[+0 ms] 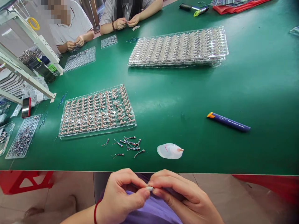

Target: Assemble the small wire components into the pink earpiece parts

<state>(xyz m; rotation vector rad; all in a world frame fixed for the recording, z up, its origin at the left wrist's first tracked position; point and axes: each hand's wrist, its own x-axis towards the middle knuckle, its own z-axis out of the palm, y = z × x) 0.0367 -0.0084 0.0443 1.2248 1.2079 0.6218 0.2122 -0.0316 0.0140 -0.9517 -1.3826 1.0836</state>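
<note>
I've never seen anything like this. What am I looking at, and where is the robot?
There is no robot: these are a person's bare hands, seen by one camera worn on that person's head, looking forward and down. The left hand and right hand pinch a small whitish piece just in front of the table. On the green top lie loose wired parts, a filled clear tray, a white bottle and a blue tool with an orange end. Two other people sit across, handling small things too.
</note>
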